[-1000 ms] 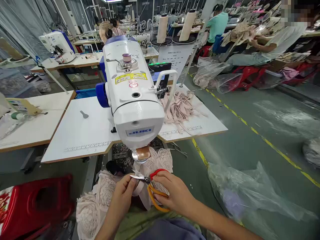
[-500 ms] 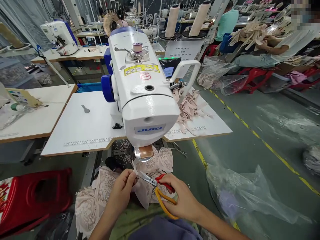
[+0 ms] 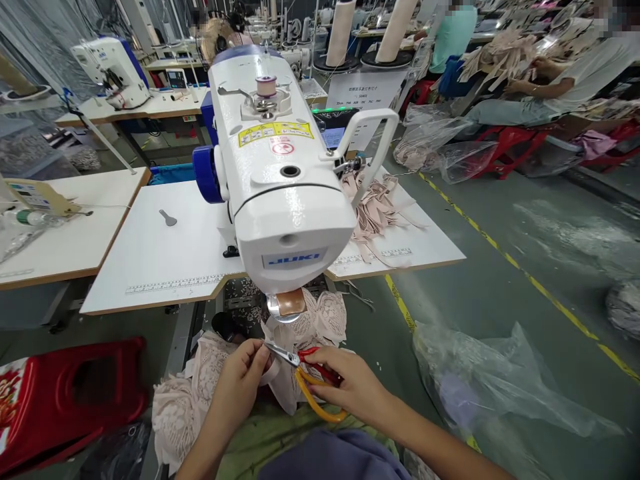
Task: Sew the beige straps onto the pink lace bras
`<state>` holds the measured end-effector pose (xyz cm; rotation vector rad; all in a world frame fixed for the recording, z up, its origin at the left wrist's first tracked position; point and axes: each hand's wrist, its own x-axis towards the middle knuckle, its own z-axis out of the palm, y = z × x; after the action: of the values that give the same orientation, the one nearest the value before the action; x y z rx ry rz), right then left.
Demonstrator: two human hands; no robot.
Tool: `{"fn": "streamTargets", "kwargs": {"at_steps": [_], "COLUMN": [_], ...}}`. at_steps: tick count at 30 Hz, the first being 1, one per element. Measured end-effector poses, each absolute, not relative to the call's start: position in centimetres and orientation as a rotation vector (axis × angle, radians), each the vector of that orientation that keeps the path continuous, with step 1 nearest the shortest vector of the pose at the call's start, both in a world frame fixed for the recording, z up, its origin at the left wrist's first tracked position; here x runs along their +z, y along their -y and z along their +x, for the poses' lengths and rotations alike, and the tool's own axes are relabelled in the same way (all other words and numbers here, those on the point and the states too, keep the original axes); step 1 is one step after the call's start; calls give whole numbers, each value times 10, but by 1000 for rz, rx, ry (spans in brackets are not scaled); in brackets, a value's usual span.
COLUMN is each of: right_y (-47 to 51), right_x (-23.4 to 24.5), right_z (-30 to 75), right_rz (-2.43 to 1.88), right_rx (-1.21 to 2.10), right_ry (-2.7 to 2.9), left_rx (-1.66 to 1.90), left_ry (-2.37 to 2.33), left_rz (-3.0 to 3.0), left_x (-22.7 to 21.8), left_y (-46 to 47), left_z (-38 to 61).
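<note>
Edged nearer to each other since half a second ago, with the blade tips now right at the left thumb. Fingers (image 3: 257,353) of the left hand (image 3: 240,383) pinched shut on a pale fold of the lace fabric (image 3: 200,393), held up just under the machine's head. Fingers (image 3: 327,365) of the right hand (image 3: 357,390) curled through the red and yellow loops of the scissors (image 3: 300,367), gripping them, blades nearly closed and pointing left at the pinched fold; touching it or just short, cannot tell which. Rest of the lace heaped below the hands and spilling to the left, lower than the desk edge. Directly above, the white sewing machine (image 3: 280,180), its head jutting toward the camera over the white desk (image 3: 165,260). On the desk just right of the machine, a loose pile of pink cut pieces (image 3: 373,210). On the floor, a red stool (image 3: 70,393) at the left and a clear plastic bag (image 3: 500,393) at the right. Farther back, two tall thread cones (image 3: 340,30) and a seated person (image 3: 545,87) handling fabric.
</note>
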<state>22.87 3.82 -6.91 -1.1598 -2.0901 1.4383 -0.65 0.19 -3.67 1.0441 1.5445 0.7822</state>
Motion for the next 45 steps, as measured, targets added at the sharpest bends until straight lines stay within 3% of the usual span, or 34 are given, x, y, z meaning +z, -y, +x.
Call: {"fn": "streamTargets", "kwargs": {"at_steps": [7,12,15,19,21,25,28,31,37,45], "right_y": [-45,-115,-179,-205,-178,-98,-63,-59,-100,-172], "right_x": [-70,-68,-59,-45,-44,-57,-64,-59,-29,-20], "right_z": [260,293,301,295,282,247,225,211,199,187], "right_rz": [-1269,-1471,-1593,-1447,-1323,-877,-785,-895,-1044,-1067], "right_rx": [1207,777,504,320,486,1257,1500,1673,1594,1254], "right_ry": [2197,2262,2252,2207,2131,2286,2068,1573,1302,1730], "left_rx": [842,745,639,577,492,561,787,848,962,931], "left_ry": [-1616,-1875,-1737,-1468,-1587,-1736,-1545,-1515,-1702,-1885], "left_rz": [1083,1371,1403,1319,1487,1961,2200,2046,1391,2059], "left_x": [-38,-43,-37,-27,-25,-33,-38,-34,-18,-36], "left_y": [-4,-7,-16,-30,-33,-27,-21,-21,-33,-40], "left_z": [-12,-18,-20,-23,-22,-2,24,49,60,28]}}
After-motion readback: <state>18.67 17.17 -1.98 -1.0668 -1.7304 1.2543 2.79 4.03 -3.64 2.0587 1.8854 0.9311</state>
